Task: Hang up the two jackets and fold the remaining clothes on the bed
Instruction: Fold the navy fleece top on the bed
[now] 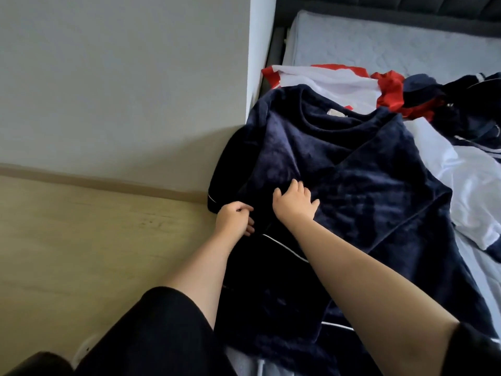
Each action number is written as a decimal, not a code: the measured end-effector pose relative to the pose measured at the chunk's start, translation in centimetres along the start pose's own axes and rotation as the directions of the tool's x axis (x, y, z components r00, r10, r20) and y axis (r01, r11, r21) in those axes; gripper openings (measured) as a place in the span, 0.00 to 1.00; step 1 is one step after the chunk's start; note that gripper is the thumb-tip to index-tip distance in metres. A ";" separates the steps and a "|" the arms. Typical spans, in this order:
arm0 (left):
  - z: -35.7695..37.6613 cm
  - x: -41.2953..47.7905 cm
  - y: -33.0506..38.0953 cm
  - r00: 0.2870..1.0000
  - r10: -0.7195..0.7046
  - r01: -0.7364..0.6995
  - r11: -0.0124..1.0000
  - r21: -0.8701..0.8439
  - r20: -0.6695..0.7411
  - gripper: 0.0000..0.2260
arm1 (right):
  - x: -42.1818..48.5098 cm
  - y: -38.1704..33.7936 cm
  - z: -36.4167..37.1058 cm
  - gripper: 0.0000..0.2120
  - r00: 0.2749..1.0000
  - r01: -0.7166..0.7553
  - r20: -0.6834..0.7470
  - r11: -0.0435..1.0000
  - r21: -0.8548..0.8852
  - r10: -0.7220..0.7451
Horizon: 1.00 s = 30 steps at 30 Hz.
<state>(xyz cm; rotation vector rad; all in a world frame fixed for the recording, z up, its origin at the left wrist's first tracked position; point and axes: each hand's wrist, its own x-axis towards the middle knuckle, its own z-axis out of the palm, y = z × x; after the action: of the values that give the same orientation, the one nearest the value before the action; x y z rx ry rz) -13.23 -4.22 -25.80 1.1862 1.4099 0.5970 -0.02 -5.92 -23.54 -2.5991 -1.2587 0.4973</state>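
So I had the navy velvet top (352,185) spread out on the bed (393,44), neck hole pointing toward the headboard, one side already flapped over across the chest. Its left sleeve hung off the bed edge next to the wall (108,77). My left hand (234,217) had its fingers curled in, pinching the fabric right by that sleeve, near the thin white piping at the cuff. My right hand (294,200) rested on the middle of the top with fingers slightly spread and bent, pressing down on the cloth rather than gripping it, as far as I could tell.

Behind the top lay a white and red garment (325,77), partly tucked under it, and the white carried on out the right side too. Further right was a dark crumpled heap (466,104) with white stripes, touching the red bit. Couldn't tell what kind of clothing that was. The wooden floor (81,240) showed on the left, below the wall.
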 end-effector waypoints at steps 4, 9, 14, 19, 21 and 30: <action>-1.0 2.0 1.7 0.981 -0.192 0.176 0.817 -0.549 0.029 0.09 | 2.1 -0.1 0.2 0.24 0.997 -0.048 -0.058 0.998 -0.027 0.046; -0.9 5.8 4.3 0.967 -0.169 0.245 0.432 -0.868 0.189 0.16 | 4.8 0.2 0.2 0.26 0.999 -0.043 0.023 0.988 -0.150 0.047; -0.4 8.8 7.5 0.962 -0.153 0.266 0.324 -0.908 0.227 0.20 | 5.8 0.2 1.3 0.24 0.999 -0.031 0.035 0.971 -0.238 0.041; -1.2 10.8 8.7 0.966 -0.146 0.257 0.585 -0.770 0.211 0.16 | 6.9 0.2 1.7 0.24 0.999 -0.029 0.026 0.966 -0.256 0.037; -1.7 11.3 8.4 0.971 -0.149 0.229 0.812 -0.537 0.188 0.13 | 7.1 0.2 1.9 0.24 0.999 -0.026 0.022 0.963 -0.269 0.033; -5.0 12.5 7.6 0.989 0.145 -0.136 0.885 0.445 0.013 0.04 | 6.9 0.2 1.8 0.24 0.999 -0.005 0.029 0.959 -0.285 0.014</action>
<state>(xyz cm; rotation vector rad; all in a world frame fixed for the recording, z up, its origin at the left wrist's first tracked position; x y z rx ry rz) -13.61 11.01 -23.31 1.6618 1.5351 0.3921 3.44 -0.50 -26.72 -2.8423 -1.4228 0.3840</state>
